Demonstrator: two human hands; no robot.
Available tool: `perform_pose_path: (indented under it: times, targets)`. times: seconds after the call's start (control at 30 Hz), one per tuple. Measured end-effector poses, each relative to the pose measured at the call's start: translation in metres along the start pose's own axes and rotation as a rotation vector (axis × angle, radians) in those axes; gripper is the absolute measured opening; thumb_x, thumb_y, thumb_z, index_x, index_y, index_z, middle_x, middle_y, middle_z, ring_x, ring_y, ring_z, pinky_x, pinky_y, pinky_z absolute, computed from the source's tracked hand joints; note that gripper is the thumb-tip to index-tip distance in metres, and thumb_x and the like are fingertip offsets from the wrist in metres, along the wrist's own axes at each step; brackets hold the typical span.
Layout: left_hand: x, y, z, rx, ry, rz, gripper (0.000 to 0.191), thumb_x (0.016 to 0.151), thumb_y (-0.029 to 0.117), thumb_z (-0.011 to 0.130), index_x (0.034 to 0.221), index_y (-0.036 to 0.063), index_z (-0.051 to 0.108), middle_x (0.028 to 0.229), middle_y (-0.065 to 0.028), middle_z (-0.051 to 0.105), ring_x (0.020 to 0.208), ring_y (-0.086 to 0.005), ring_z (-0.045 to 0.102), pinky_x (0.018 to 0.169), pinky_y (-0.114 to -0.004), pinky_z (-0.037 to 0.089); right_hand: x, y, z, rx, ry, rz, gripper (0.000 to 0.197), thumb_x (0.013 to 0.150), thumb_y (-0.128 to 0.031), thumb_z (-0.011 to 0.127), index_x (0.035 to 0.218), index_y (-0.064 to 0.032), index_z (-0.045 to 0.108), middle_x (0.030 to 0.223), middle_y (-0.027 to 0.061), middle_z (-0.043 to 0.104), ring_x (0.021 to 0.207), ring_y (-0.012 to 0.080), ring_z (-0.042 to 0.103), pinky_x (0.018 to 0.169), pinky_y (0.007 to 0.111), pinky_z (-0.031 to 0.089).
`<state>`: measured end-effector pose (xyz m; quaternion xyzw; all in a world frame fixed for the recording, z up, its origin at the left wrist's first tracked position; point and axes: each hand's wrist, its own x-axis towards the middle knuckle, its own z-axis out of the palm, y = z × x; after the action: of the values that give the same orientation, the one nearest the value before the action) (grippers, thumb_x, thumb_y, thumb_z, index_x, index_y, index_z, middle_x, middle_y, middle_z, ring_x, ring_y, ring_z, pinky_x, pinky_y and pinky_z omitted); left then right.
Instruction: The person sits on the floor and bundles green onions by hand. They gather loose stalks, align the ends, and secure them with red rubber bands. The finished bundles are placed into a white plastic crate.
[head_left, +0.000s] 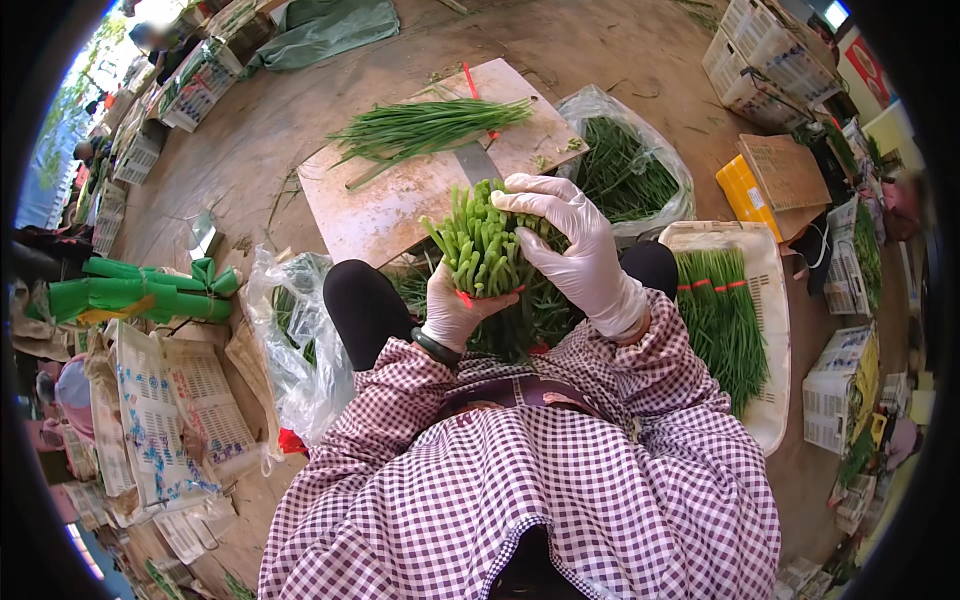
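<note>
My left hand (454, 311), in a thin white glove with a dark bangle at the wrist, grips a bundle of green stalks (484, 244) tied with a red band. The cut ends point up towards me; the leaves hang down over my lap. My right hand (581, 251), gloved too, has its fingers curved over the right side of the stalk ends. Beyond them lies a stained white board (360, 202) bearing loose long green stalks (439, 131), a strip of red tape (471, 81) and a flat metal blade (478, 163), partly hidden by the bundle.
Right of my knee, a white plastic crate (776, 337) holds red-banded bundles (720, 322). A clear bag of greens (630, 169) sits behind the board's right side, another plastic bag (300, 352) at left. Green wrapped rolls (142, 292) and stacked crates (172, 412) stand far left; people work in the background.
</note>
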<state>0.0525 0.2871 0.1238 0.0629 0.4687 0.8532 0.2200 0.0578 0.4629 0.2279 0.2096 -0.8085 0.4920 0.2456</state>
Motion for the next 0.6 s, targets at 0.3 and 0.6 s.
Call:
perform_pose_path:
  times: [0.3, 0.6]
  targets:
    - [0.002, -0.02, -0.01, 0.25, 0.055, 0.082, 0.078, 0.062, -0.007, 0.084, 0.129, 0.0018, 0.045, 0.123, -0.0061, 0.057, 0.11, -0.0175, 0.058, 0.094, -0.036, 0.052, 0.004, 0.009, -0.012, -0.33, -0.066, -0.064, 0.022, 0.07, -0.004, 0.073, 0.09, -0.0083, 0.064, 0.09, 0.0074, 0.064, 0.087, 0.0262, 0.063, 0.075, 0.035, 0.048]
    - [0.013, -0.026, -0.016, 0.275, 0.014, 0.014, 0.083, 0.062, -0.009, 0.083, 0.133, 0.0036, 0.042, 0.126, -0.0064, 0.056, 0.113, -0.0195, 0.057, 0.097, -0.037, 0.051, 0.021, 0.032, -0.027, -0.175, 0.395, 0.146, 0.008, 0.083, -0.008, 0.07, 0.088, -0.0036, 0.066, 0.082, 0.0088, 0.066, 0.069, 0.0191, 0.063, 0.065, 0.03, 0.05]
